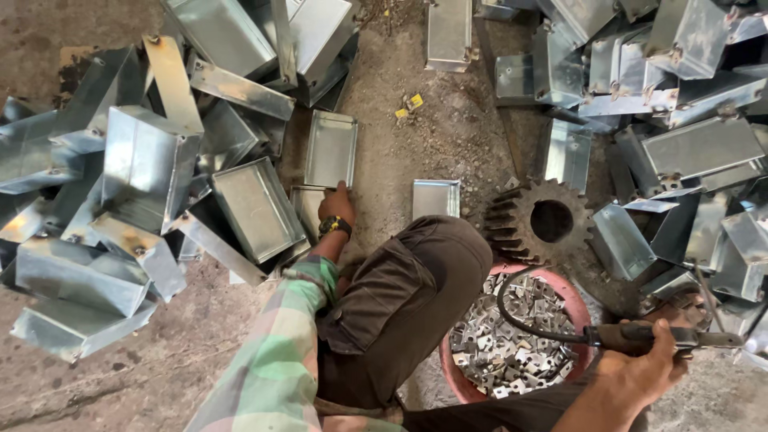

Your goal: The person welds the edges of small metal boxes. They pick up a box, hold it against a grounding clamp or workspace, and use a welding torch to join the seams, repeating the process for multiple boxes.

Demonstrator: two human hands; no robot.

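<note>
My left hand [336, 203], with a dark watch on the wrist and a green plaid sleeve, reaches out over my bent knee [432, 264] and rests its fingers on a shallow metal tray [307, 206] lying on the ground. Another open tray [331, 148] lies just beyond it. My right hand [640, 370] at the lower right grips the handle of a rusty hand tool [672, 338] with a black cable looping from it over a red bowl [454, 376] full of small metal pieces.
Heaps of folded sheet-metal boxes lie at the left [144, 168] and the upper right [688, 144]. A rusty gear wheel [520, 240] sits beside the bowl. A single small tray [436, 198] lies on the dirt floor ahead of my knee.
</note>
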